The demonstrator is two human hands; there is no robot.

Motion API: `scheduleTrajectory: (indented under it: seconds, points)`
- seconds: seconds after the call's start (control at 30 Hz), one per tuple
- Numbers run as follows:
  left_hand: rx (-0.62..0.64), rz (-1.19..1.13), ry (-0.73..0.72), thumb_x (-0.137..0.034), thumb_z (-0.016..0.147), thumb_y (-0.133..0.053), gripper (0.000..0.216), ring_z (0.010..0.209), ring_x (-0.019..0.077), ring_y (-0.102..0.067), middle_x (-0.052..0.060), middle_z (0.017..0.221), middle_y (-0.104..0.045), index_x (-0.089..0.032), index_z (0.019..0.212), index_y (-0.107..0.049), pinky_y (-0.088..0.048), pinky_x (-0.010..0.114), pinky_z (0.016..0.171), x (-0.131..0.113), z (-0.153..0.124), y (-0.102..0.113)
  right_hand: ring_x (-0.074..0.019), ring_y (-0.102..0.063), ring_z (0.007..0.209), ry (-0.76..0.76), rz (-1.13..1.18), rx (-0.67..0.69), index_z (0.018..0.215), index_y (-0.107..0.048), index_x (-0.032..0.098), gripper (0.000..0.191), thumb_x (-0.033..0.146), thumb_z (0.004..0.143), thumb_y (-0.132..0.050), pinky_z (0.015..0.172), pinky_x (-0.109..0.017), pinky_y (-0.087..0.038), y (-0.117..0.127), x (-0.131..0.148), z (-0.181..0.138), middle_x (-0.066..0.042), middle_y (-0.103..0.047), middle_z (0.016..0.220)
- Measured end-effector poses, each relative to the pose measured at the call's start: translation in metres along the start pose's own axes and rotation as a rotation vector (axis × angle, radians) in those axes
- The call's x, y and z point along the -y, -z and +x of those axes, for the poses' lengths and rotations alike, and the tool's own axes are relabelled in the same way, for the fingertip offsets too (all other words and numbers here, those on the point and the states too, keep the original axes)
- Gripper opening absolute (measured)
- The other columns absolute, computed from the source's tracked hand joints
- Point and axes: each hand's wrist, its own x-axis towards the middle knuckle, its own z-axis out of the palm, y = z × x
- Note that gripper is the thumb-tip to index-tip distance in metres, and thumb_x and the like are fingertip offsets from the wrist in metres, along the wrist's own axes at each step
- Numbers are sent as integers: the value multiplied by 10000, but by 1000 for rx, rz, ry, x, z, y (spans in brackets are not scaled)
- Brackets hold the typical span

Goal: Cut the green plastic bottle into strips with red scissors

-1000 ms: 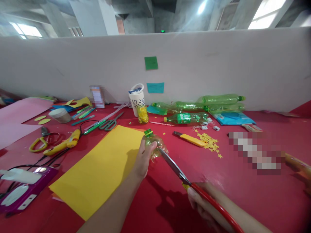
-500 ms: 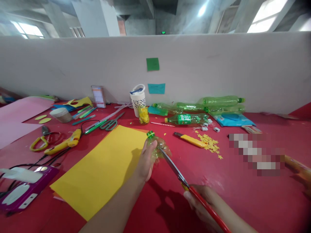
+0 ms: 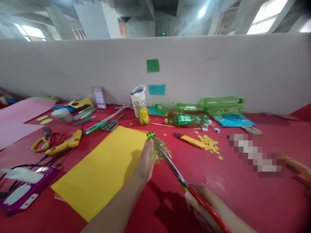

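Cutting a bottle top
Left hand hugs bottle top; right hand squeezes scissors. Snip slowly, fingers clear.

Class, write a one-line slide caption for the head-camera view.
Left hand holds a cut bottle top while right hand works red-handled scissors into it, beside yellow paper.

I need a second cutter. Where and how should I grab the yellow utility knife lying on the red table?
Grip the yellow utility knife around its ribbed yellow handle, coming from above. It lies flat on the red table, with its dark blade end pointing left, so probably keep fingers toward the right end.
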Motion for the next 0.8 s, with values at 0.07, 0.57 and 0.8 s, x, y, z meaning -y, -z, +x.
scheduleTrajectory:
  seconds: [0.07,0.57,0.8]
  points:
    - [4,6,19,-439,770,-629,313,868,190,-653,33,912,-682,-201,968,-590,-498,310,756,0,0,-2,-38,-262,380,10,-9,-7,685,-388,210,594,799,756,-370,373,-183,-218,1,0,0,111,-299,458]
    - [-1,63,-48,-434,743,-656,358,905,192,-639,28,934,-675,-212,1015,-584,-478,330,828,5,-1,-2,-51,-246,411,23,28,-72,600,-364,213,584,769,741,-473,371,-189,-170,-5,5,4,89,-281,482]
    - [-17,45,-25,-431,739,-655,360,896,196,-649,32,926,-683,-210,1012,-577,-486,321,807,4,1,0,-56,-226,440,36,2,-84,589,-344,216,563,731,766,-487,378,-186,-155,-6,-1,8,83,-272,510]
